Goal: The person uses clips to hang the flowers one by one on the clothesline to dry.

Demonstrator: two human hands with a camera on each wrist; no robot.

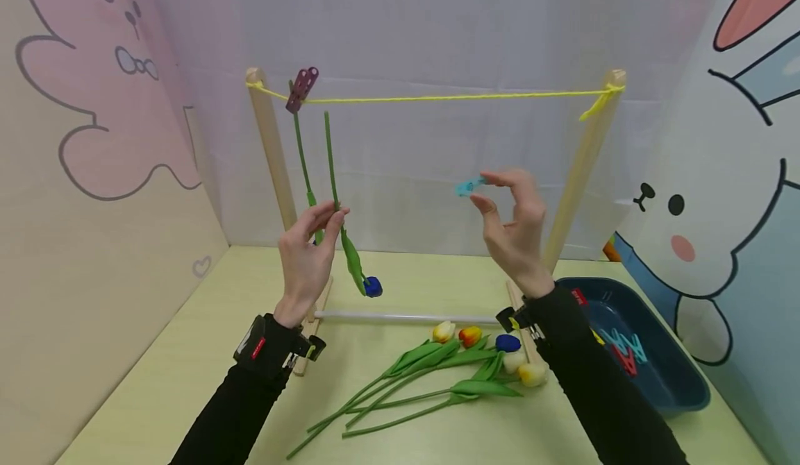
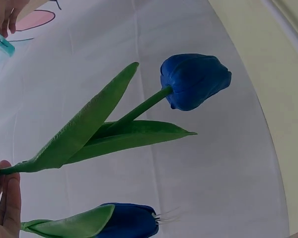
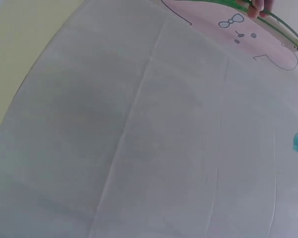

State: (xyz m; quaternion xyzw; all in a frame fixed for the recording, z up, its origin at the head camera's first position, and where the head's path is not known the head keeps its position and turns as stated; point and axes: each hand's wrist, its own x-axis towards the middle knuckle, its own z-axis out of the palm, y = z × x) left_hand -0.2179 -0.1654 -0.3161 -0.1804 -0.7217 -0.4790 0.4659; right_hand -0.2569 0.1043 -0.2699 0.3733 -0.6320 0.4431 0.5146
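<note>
My left hand (image 1: 310, 255) pinches the green stem of a blue artificial tulip (image 1: 373, 286), its bloom hanging down and its bare stem end just under the yellow line (image 1: 437, 97). That bloom fills the middle of the left wrist view, with two green leaves (image 2: 89, 124) beside it. A second blue tulip (image 2: 129, 220) hangs upside down from the line, clipped by a dark red clothespin (image 1: 301, 90); my left hand partly covers it in the head view. My right hand (image 1: 515, 225) holds a light blue clothespin (image 1: 470, 187) between thumb and fingers, right of the left hand and below the line.
Wooden posts (image 1: 581, 166) carry the line at both ends, with a pale rod (image 1: 406, 317) joining their feet. Several tulips (image 1: 431, 368) in white, yellow, orange and blue lie on the table. At the right, a dark blue basin (image 1: 669, 375) contains several clothespins (image 1: 625, 347).
</note>
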